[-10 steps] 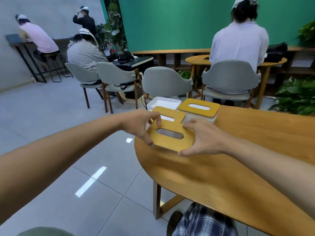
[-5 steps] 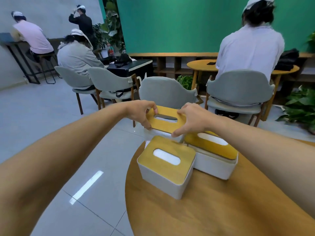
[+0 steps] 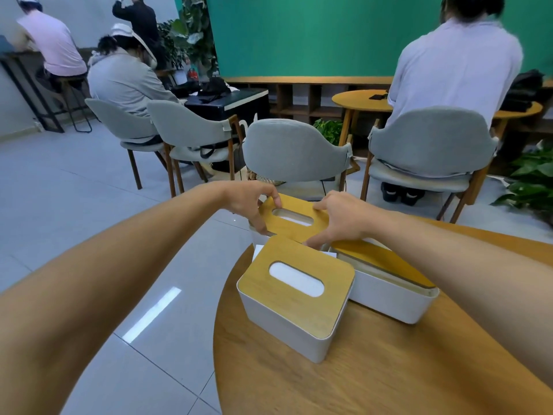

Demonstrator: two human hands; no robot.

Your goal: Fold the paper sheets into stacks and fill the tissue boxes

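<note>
Since the lidded near tissue box (image 3: 294, 298) and the long box (image 3: 392, 290) beside it crowd your wrists, mind them while your left hand (image 3: 248, 203) and right hand (image 3: 342, 220) pinch the short ends of the far box's wooden lid (image 3: 299, 232), likely stiff, light and slick, at the table (image 3: 359, 375) edge before a grey chair (image 3: 294, 151).

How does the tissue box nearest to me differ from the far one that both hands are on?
The near box stands free, touched by no hand; the far box has its lid gripped by the left hand and the right hand. The near box shows its white walls; the far box is mostly hidden behind it and the hands. Both have a yellow wooden lid with an oval slot showing white.
</note>
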